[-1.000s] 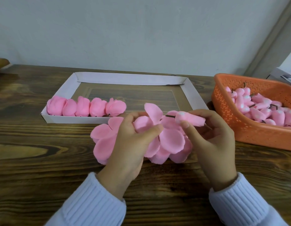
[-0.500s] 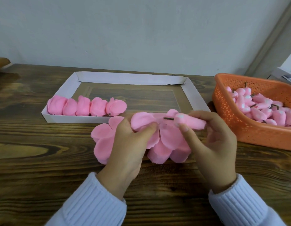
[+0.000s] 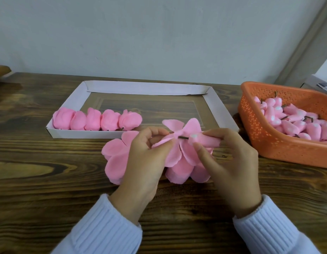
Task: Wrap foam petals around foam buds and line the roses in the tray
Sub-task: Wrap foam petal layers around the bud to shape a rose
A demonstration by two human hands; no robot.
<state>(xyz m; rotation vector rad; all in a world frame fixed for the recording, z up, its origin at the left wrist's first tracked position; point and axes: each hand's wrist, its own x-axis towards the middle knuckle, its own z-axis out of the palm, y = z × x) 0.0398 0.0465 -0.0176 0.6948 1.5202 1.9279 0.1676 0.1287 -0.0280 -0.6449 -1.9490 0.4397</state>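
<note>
Currently | left hand [image 3: 146, 158] pinches flat pink foam petal sheet [image 3: 179, 154] | right hand [image 3: 230, 162] pinches tapered pink foam bud [image 3: 206, 140], brown stem [image 3: 183, 137] at sheet centre | five pink foam roses [image 3: 94, 119] line white cardboard tray [image 3: 146, 88], front-left.

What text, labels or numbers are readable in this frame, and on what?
None readable.
White tray: blank walls.
Orange basket: only holes, no brand mark visible.
Foam buds in it: white spots, not print.
Petals in the left hand, bud in the right hand: no print.
Grey object at the right edge: dark marks, too blurred to read.
</note>
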